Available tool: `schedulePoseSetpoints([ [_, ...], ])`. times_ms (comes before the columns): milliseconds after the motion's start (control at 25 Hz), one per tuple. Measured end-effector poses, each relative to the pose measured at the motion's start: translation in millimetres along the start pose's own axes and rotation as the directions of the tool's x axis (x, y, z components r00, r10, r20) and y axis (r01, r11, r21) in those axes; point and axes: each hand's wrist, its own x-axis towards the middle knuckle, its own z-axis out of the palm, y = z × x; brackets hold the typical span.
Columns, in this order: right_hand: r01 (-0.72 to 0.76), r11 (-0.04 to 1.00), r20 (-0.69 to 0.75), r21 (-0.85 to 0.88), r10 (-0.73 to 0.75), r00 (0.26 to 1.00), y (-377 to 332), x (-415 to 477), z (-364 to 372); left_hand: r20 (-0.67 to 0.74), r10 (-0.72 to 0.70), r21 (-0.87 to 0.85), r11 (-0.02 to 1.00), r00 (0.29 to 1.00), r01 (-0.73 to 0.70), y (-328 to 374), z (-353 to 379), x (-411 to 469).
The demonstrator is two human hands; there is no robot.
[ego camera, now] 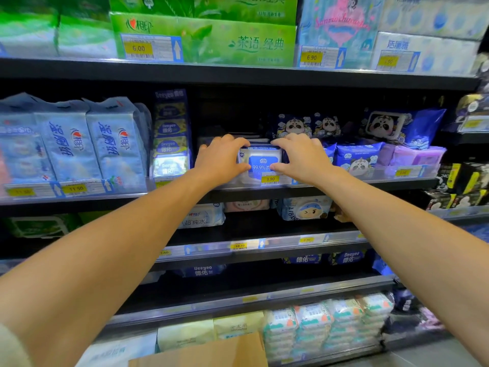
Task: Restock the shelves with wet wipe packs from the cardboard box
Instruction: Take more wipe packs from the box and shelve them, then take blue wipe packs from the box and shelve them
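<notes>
From the head camera I see both arms stretched out to the second shelf [330, 188] from the top. My left hand [221, 161] and right hand [301, 157] clasp the same wet wipe pack [260, 161] from either side, fingers curled over its top edge and thumbs pressed to its front face, so both are partly closed around it. The pack is white with a blue label reading 99.9%, and it stands at the front lip of the shelf, right behind a yellow price tag [270, 179] marked 3.90. Blue panda-print packs [356, 157] sit just beside it on the right, and a tall dark blue Deeyeo pack [170, 133] stands to the left. At the bottom edge I can make out a flap of the cardboard box [211, 352], well below the hands
</notes>
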Motion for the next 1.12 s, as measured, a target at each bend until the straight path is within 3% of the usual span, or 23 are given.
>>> schedulePoseSetpoints([
  [200,0.032,0.999,-0.018,0.033,-0.032,0.999,-22,-39,-4,-0.041,0.066,0.044,0.997,0.997,-0.064,-1,-8,-41],
  [320,0.073,0.997,-0.013,0.013,-0.073,0.997,-43,-76,-2,0.010,0.102,0.141,0.985,0.995,-0.103,-3,-6,-87],
  [640,0.053,0.987,0.192,0.153,-0.082,0.978,-109,-223,45,0.177,0.016,0.104,0.994,0.984,-0.035,-1,37,-252],
  [1120,-0.032,0.957,0.589,0.287,-0.150,0.794,-175,-406,130,0.544,-0.141,0.042,0.989,0.827,0.141,-15,115,-467],
])
